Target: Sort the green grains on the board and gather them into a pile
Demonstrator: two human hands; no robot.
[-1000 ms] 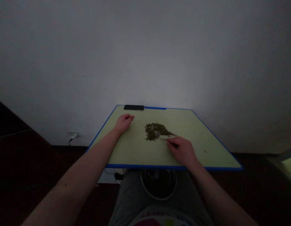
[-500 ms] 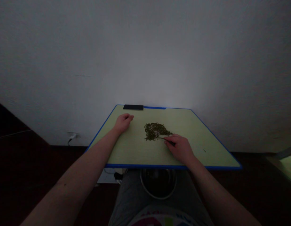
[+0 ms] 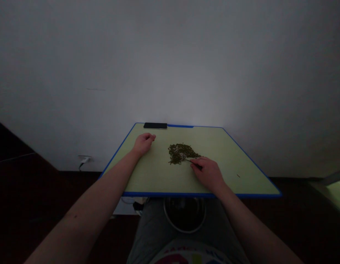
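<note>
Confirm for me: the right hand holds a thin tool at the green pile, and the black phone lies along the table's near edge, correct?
Not quite: the head view shows the black phone along the far edge of the table. The right hand does hold a thin tool at the green pile.

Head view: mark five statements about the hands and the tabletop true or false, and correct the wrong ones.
1. The right hand holds a slim tool by the green grains. True.
2. A smartphone lies at the far edge of the tabletop, beyond the left hand. True.
3. The left hand grips the smartphone. False: the smartphone lies apart from its fingers.
4. The tabletop's edging is red. False: it is blue.
5. The green grains lie left of the left hand. False: they lie to its right.
</note>
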